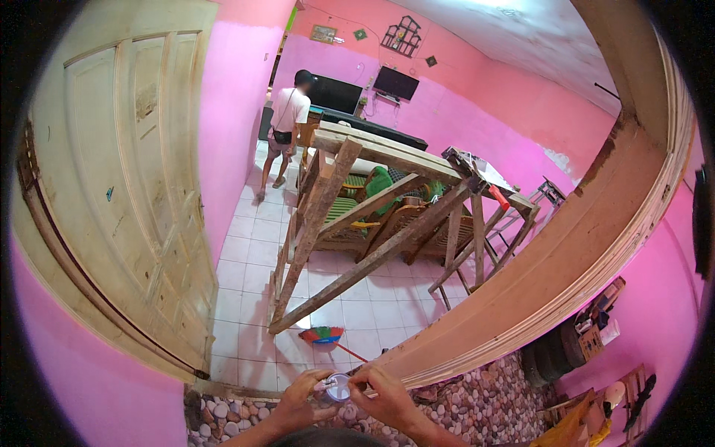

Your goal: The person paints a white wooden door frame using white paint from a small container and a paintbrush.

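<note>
My left hand (305, 398) at the bottom centre is closed around a small, round, pale container (339, 387), with something small and whitish by its fingers. My right hand (383, 398) has its fingers pinched at the container's right edge. What those fingertips hold, if anything, is too small to make out. Just beyond both hands a broom (322, 335) with red, green and blue bristles lies on the tiled floor.
A wooden door (126, 149) stands left, a doorframe (596, 216) right. A rough timber scaffold (335, 276) straddles wooden seats (342, 208). Another person (287, 119) stands behind it near screens (395, 83). Tires (547, 357) and clutter sit outside the doorway at the right.
</note>
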The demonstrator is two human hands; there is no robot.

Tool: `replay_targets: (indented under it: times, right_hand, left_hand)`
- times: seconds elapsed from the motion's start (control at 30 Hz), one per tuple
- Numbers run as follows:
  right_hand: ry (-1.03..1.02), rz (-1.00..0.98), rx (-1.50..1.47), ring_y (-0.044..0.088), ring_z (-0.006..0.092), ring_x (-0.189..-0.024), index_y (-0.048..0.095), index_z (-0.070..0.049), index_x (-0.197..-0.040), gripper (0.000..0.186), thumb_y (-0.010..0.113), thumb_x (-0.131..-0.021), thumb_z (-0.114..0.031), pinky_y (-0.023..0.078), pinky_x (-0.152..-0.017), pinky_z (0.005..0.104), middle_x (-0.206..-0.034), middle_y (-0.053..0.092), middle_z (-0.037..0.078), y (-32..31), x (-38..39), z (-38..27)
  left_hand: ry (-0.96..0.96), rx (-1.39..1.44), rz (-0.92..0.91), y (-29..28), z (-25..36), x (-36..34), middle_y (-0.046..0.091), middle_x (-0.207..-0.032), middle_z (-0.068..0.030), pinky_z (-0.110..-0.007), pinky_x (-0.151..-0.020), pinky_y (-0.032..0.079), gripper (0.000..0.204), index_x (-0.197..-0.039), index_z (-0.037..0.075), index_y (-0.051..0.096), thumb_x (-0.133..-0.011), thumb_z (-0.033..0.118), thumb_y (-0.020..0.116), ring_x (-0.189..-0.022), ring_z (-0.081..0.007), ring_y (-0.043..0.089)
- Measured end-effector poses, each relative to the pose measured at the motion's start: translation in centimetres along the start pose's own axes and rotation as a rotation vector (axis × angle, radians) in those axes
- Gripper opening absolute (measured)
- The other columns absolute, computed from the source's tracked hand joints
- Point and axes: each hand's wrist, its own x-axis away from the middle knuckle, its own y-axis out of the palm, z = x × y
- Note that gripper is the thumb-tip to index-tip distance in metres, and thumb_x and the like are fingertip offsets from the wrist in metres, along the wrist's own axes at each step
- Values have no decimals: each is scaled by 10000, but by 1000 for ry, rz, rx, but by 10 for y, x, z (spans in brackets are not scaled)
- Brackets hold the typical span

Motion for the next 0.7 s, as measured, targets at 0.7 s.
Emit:
replay_targets:
  times: [0.7]
  right_hand:
    - [6,149,140,703,293,-842,639,-53,-964,191,763,-820,-73,578,-729,373,-969,694,131,-9,34,-18]
  left_hand:
    - [-31,136,-82,8,9,6,635,-1244,-132,-381,-983,503,722,-1337,20,552,-701,102,885,-1151,-289,616]
